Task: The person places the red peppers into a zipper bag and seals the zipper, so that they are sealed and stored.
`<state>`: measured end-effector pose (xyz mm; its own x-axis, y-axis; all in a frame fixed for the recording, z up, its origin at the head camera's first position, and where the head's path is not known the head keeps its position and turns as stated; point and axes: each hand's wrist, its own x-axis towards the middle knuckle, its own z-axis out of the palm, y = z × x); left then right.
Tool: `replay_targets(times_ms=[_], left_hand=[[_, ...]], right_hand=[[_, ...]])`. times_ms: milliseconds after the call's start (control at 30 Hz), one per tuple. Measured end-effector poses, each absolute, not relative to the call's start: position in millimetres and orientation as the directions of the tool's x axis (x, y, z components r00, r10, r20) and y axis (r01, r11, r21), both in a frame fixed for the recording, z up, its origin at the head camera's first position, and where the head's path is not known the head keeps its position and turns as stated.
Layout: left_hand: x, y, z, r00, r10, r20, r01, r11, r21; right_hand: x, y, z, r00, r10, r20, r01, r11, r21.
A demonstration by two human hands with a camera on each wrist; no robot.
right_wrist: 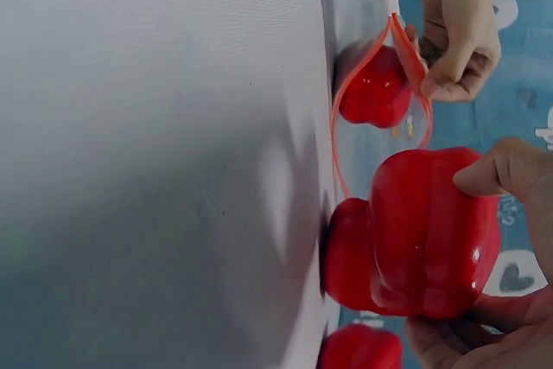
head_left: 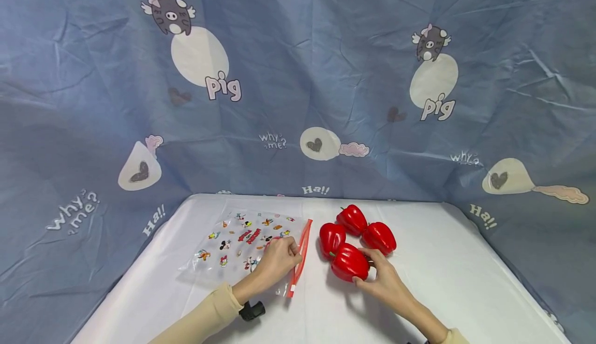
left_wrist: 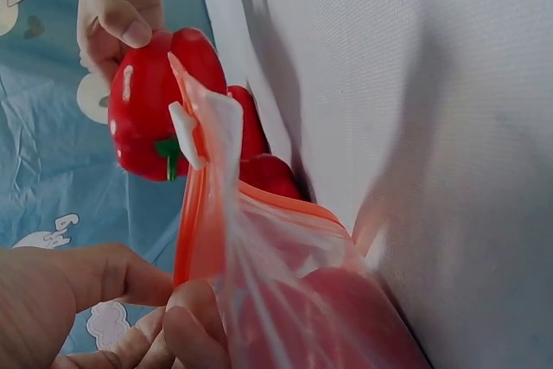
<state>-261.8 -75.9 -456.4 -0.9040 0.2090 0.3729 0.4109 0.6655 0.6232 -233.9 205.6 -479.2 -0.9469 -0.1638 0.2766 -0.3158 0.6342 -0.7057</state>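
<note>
A clear zip bag (head_left: 211,238) with cartoon prints and a red zip edge lies on the left of the white table. My left hand (head_left: 280,256) pinches the upper side of its mouth between thumb and fingers, and the mouth gapes in the right wrist view. Inside the bag, just past the opening, is a red bell pepper (right_wrist: 376,92). My right hand (head_left: 383,278) holds another red bell pepper (head_left: 350,264) by its sides, with thumb and fingers around it. In the left wrist view this pepper's green stem (left_wrist: 169,157) points toward the bag.
Three more red bell peppers stand close behind the held one: a left one (head_left: 331,238), a back one (head_left: 352,220) and a right one (head_left: 381,237). A white slider (head_left: 292,288) sits at the zip's near end. Behind the table hangs a blue printed cloth (head_left: 261,101).
</note>
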Motion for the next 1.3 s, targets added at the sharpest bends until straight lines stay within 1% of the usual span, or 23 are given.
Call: replay_targets(times_ms=[200, 733, 900, 1300], left_hand=[[-262.3, -76.0, -456.5, -0.908, 0.212, 0.362, 0.404, 0.676, 0.617], [-262.5, -76.8, -456.3, -0.917, 0.211, 0.339, 0.388, 0.678, 0.625], [-262.5, -76.4, -457.2, -0.916, 0.21, 0.342, 0.389, 0.676, 0.626], [-262.0, -75.5, -456.4, -0.918, 0.211, 0.335, 0.384, 0.679, 0.626]], right_hand=[[-240.7, 196.5, -481.5, -0.939, -0.19, 0.285, -0.34, 0.62, -0.707], [-253.4, 184.3, -485.0, -0.931, -0.201, 0.306, -0.363, 0.617, -0.699], [-254.6, 180.8, -486.9, -0.928, -0.216, 0.303, -0.371, 0.597, -0.711], [-254.4, 170.9, -488.7, -0.918, -0.243, 0.313, -0.396, 0.596, -0.699]])
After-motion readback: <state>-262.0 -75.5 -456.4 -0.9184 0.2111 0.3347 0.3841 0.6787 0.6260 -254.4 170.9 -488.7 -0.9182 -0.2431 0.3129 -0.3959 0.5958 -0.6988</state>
